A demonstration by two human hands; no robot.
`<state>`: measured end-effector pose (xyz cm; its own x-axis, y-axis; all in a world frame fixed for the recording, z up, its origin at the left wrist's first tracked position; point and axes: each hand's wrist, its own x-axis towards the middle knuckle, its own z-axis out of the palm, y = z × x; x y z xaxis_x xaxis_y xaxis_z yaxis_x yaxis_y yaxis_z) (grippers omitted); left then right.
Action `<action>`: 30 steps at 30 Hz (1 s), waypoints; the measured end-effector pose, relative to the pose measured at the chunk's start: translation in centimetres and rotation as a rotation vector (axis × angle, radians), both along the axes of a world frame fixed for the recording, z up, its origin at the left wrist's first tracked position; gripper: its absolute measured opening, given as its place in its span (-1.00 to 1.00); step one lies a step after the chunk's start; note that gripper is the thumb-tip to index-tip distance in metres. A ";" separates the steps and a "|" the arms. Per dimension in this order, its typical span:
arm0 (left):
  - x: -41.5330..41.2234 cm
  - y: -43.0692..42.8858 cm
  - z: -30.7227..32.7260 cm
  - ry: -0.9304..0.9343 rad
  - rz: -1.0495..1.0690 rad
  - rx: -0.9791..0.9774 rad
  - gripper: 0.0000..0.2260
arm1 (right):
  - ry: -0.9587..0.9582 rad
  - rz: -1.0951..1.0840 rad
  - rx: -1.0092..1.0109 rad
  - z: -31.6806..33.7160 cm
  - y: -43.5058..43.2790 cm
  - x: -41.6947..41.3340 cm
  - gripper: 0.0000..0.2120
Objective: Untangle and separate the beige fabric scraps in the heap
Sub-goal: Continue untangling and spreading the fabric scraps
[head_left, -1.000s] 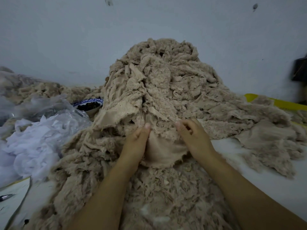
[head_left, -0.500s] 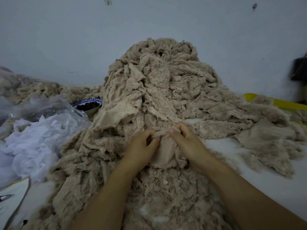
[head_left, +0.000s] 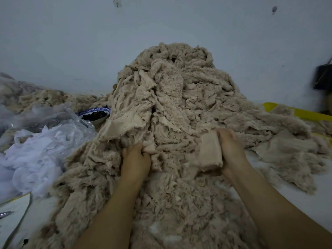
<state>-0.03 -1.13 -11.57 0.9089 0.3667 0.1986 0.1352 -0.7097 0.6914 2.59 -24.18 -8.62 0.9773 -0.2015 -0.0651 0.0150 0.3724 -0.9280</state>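
Observation:
A tall heap of beige fabric scraps (head_left: 172, 97) rises in the middle and spreads toward me over the white surface. My left hand (head_left: 135, 159) grips a bunched scrap (head_left: 150, 150) at the heap's foot, fingers curled into it. To the right, my right hand (head_left: 231, 151) holds a smooth beige strip (head_left: 211, 153), pulled clear of the pile. The two hands are well apart, with fluffy scraps between them.
A clear plastic bag with white scraps (head_left: 36, 150) lies at the left. Behind it sits a blue-rimmed bowl (head_left: 95, 115) with dark contents. A yellow edge (head_left: 305, 113) shows at the right under more beige scraps. A dark object (head_left: 323, 76) hangs on the far right wall.
My hands were close together on one smooth piece. They have pulled apart: the right hand moved right with a strip, the left stayed gripping a scrap in the pile.

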 end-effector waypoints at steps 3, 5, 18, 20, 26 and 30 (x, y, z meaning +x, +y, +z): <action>-0.4 -0.3 0.4 -0.012 -0.027 0.043 -0.70 | -0.006 0.058 0.000 -0.1 0.9 -0.3 -0.79; -0.8 -0.9 0.9 -0.168 -0.030 0.069 -0.75 | -0.048 0.088 0.002 0.1 1.5 -0.5 -0.77; -1.8 -3.8 2.5 0.027 -0.454 -1.233 -0.74 | -0.150 0.379 0.192 0.1 2.9 -1.8 -0.88; -1.9 -3.5 2.3 0.019 -0.453 -1.117 -0.84 | -0.135 0.323 0.134 -0.3 2.8 -1.3 -0.87; -2.6 -3.9 2.7 -0.126 -0.483 -0.864 -0.83 | -0.236 0.399 -0.224 -1.0 2.7 -1.5 -0.64; -2.9 -4.5 2.6 -0.155 -0.475 -0.799 -0.80 | -0.240 0.410 -0.448 -1.3 3.5 -2.1 -0.74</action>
